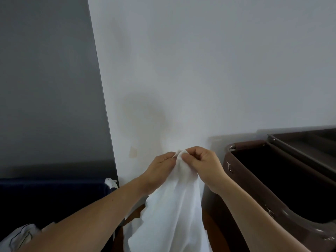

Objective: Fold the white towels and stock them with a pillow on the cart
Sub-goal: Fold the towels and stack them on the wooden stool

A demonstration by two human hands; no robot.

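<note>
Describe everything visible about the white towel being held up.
The white towel is thin, soft-looking cloth, creased in long vertical folds. It hangs unfolded in front of the pale wall, with its lower part running out of the frame. Both hands pinch its bunched top edge close together, the left hand on one side and the right hand on the other. The brown cart stands to its right, not touching it.

1. Left hand [160, 165] and right hand [203, 165] pinch the top of a white towel [174, 206], close together.
2. The towel hangs down before a white wall [200, 70].
3. A brown cart [245, 188] stands at right.
</note>
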